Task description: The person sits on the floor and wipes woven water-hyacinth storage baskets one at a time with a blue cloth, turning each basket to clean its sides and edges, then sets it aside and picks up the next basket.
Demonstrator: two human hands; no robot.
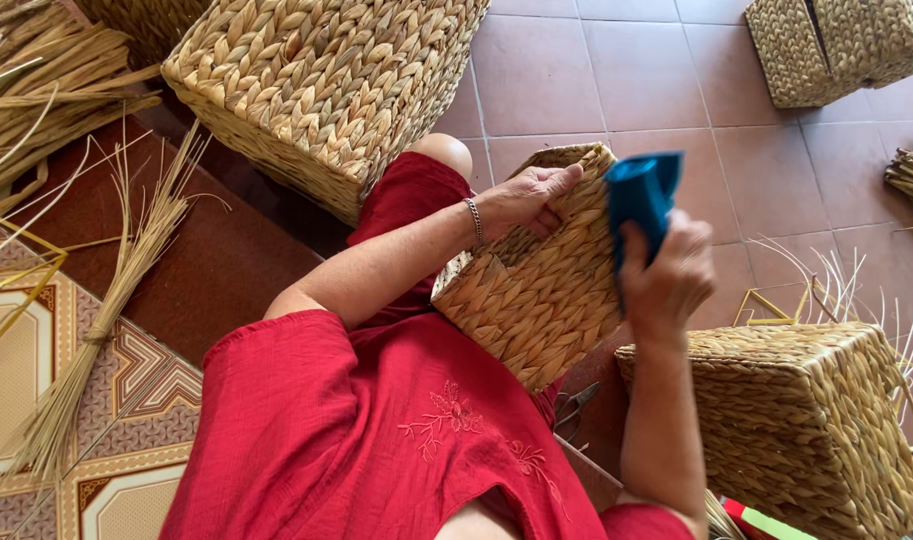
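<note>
A small woven straw basket [537, 300] rests tilted on my lap, over my red clothes. My left hand [527, 195], a metal bracelet on its wrist, grips the basket's upper rim with the fingers curled over the edge. My right hand [669, 278] is raised beside the basket's right edge and is closed on a blue folded cloth-like piece [642, 195], which sticks up above the fingers and touches the basket's corner.
A big woven basket [327, 80] stands on the floor ahead. Another basket [807, 420] sits by my right arm, a third [837, 45] at the far right. Straw bundles [107, 300] lie on the patterned mat at left. A dark metal tool [575, 405] lies below the small basket.
</note>
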